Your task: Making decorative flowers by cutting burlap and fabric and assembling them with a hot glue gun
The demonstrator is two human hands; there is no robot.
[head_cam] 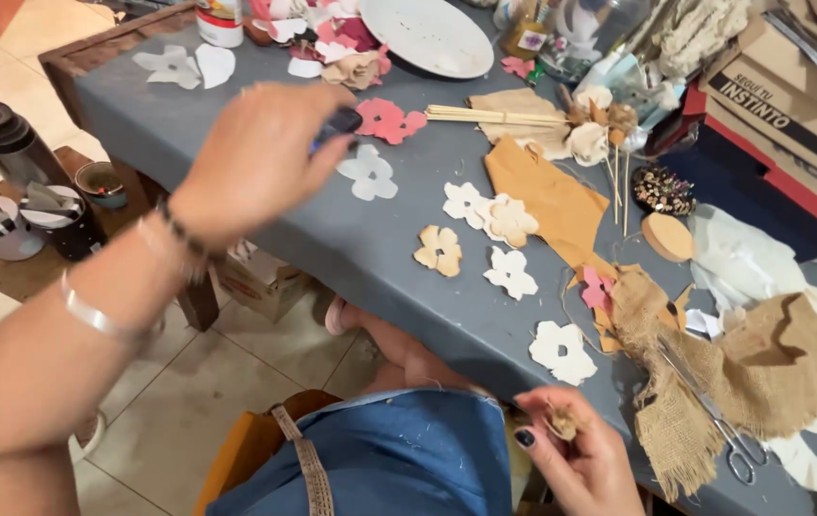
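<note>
My left hand is stretched out over the grey table and grips a small dark object between thumb and fingers, just left of a pink fabric flower and above a pale grey flower. My right hand is low at the table's near edge, pinching a small brown burlap piece. Cut-out flowers in white, cream and tan lie between the two hands.
Burlap cloth and scissors lie at the right. A white plate, wooden sticks, tan paper, a round wooden disc and cardboard boxes crowd the far side. A side table with a dark jug stands left.
</note>
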